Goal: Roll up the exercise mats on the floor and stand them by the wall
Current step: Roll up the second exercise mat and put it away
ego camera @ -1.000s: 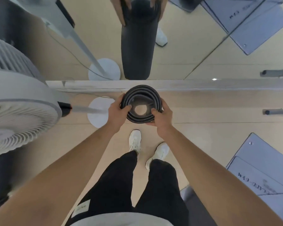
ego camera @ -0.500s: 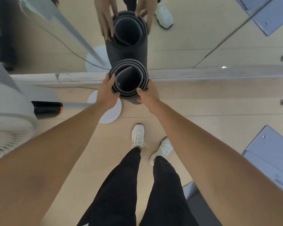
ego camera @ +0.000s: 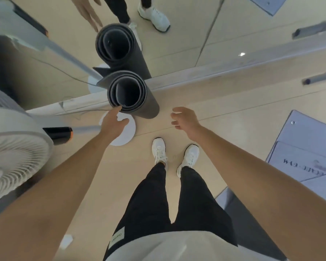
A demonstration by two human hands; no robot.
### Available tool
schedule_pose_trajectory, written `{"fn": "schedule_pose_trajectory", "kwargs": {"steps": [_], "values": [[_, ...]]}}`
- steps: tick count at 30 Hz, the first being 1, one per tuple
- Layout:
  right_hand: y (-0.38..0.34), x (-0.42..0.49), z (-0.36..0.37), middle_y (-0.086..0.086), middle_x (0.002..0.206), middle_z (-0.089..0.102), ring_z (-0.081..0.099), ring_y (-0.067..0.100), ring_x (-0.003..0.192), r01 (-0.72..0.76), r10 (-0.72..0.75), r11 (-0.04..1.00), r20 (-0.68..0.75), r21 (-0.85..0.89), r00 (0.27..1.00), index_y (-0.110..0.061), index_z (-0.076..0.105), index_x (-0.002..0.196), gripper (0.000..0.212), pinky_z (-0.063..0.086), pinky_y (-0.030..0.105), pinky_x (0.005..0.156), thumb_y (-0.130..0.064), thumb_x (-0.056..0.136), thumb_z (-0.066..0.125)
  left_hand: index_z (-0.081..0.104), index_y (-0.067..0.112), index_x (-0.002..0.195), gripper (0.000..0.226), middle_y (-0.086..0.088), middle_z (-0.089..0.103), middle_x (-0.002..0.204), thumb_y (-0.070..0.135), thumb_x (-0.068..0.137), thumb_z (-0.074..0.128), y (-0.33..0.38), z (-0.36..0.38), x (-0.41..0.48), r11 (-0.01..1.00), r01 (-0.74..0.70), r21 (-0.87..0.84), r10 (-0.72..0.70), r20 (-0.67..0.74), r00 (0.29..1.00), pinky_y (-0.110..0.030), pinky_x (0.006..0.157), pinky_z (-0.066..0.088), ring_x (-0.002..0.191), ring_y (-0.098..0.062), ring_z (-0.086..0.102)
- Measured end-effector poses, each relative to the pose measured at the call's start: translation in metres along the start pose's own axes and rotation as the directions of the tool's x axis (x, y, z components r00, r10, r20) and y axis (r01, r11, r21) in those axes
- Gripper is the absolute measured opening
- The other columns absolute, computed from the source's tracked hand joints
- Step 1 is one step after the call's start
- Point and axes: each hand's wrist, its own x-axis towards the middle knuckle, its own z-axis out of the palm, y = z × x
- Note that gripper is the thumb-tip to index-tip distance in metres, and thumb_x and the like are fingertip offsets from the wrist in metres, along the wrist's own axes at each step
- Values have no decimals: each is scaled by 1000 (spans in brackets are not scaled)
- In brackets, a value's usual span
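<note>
1. Grey rolled mat (ego camera: 127, 91) up on its end, right by the mirror wall (ego camera: 215, 72).
2. Might tip over or spring loose: no grip on it, outer flap poking out.
3. Left hand (ego camera: 113, 125) open, one fingertip (ego camera: 118, 108) touching the rim.
4. Right hand (ego camera: 184, 119) open, holding nothing, well apart from the mat.
5. Could knock the fan (ego camera: 17, 157) just beside.

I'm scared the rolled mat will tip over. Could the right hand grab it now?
Probably yes. The right hand hangs open beside the mat, with only bare floor between them. The left hand is at the mat's other side, so it isn't in the way.
</note>
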Motion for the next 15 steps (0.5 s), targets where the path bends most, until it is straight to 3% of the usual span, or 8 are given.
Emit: {"fn": "schedule_pose_trajectory", "kwargs": {"steps": [3, 6, 9, 11, 15], "values": [[37, -37, -34, 7, 109, 73, 71, 18, 79, -25, 26, 1000, -54, 15, 998, -16, 67, 125, 32, 57, 31, 76, -13, 92, 67, 63, 19, 139, 42, -3, 62, 140, 24, 98, 68, 16, 12, -41, 974, 107, -200, -80, 138, 987, -43, 112, 46, 129, -25, 58], [73, -88, -67, 6, 104, 74, 72, 17, 78, -64, 70, 997, -137, 47, 988, -16, 70, 119, 29, 56, 30, 78, -13, 91, 68, 68, 16, 130, 32, -4, 69, 123, 24, 100, 65, 31, 31, -83, 974, 78, -214, -28, 227, 974, -39, 103, 51, 118, -25, 64], [111, -149, -92, 4, 95, 74, 72, 15, 78, -56, 76, 994, -226, 92, 971, -16, 71, 118, 27, 57, 29, 82, -13, 91, 68, 68, 18, 129, 31, -2, 70, 119, 26, 100, 64, 43, 62, -120, 987, 12, -159, 42, 337, 941, -41, 104, 51, 115, -25, 65], [138, -194, -102, 5, 94, 75, 72, 16, 81, -36, 69, 994, -334, 105, 940, -19, 72, 116, 24, 57, 29, 83, -16, 92, 69, 70, 23, 125, 25, 0, 70, 121, 26, 100, 64, 56, 86, -142, 993, -95, -74, 119, 492, 862, -39, 104, 51, 114, -21, 66], [191, -287, -101, 2, 92, 73, 70, 18, 87, -29, 143, 979, -571, 203, 808, -22, 71, 113, 22, 54, 26, 77, -15, 92, 68, 71, 27, 119, 21, 5, 71, 120, 24, 99, 67, 81, 130, -190, 924, -379, 50, 213, 755, 620, -38, 107, 49, 115, -16, 65]]}}
